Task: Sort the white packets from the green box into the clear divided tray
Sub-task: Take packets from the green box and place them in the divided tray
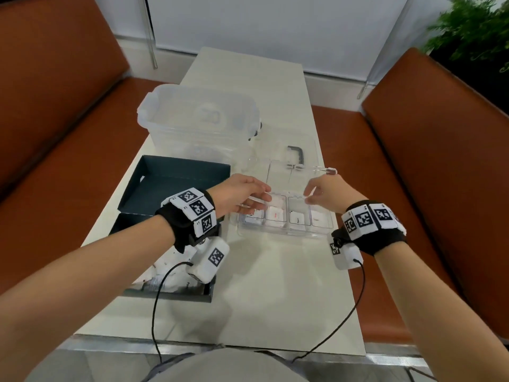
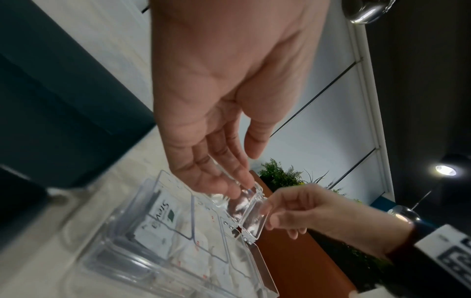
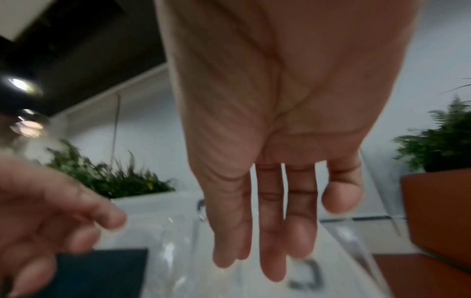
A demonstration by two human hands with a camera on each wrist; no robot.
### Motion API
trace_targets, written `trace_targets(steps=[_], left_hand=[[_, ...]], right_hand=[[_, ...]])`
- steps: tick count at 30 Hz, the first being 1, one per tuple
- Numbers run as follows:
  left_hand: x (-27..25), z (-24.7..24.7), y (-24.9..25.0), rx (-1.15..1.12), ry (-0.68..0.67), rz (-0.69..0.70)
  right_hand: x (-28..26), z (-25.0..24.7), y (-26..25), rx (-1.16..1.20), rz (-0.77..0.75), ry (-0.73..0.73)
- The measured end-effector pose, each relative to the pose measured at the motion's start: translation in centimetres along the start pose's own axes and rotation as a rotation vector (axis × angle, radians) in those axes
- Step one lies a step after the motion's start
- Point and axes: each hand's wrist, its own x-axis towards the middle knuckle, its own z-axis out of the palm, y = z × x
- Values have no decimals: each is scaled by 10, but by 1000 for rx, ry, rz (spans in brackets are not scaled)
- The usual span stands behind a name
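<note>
The clear divided tray [image 1: 286,233] lies mid-table with white packets [image 1: 275,216] in its front compartments. One printed packet [image 2: 163,211] shows through its wall in the left wrist view. A small clear lid flap [image 2: 247,213] stands raised over the tray. My left hand [image 1: 259,202] reaches over the tray's left part, and its straight fingers [image 2: 229,177] touch the flap. My right hand [image 1: 309,197] comes in from the right, and its curled fingers [image 2: 288,209] pinch the flap's edge. The green box [image 1: 168,295] sits at the near left under my left wrist, with white packets inside.
The box's dark lid [image 1: 176,186] lies open behind the box. A large clear bin [image 1: 198,117] stands further back, and a grey handle [image 1: 297,154] lies behind the tray. Orange benches [image 1: 55,106] flank the table. A plant [image 1: 473,28] is at the far right.
</note>
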Motion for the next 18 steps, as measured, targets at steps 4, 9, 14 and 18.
trace_targets(steps=[4, 9, 14, 18], left_hand=[[-25, -27, -2, 73, 56, 30], [-58, -72, -22, 392, 92, -18], [-83, -99, -55, 842, -54, -271], [-94, -98, -78, 1181, -73, -328]], right_hand=[[-13, -14, -60, 50, -217, 31], [-25, 18, -134, 66, -463, -102], [-30, 76, -185, -73, -616, -236], [-28, 117, -202, -213, -607, -307]])
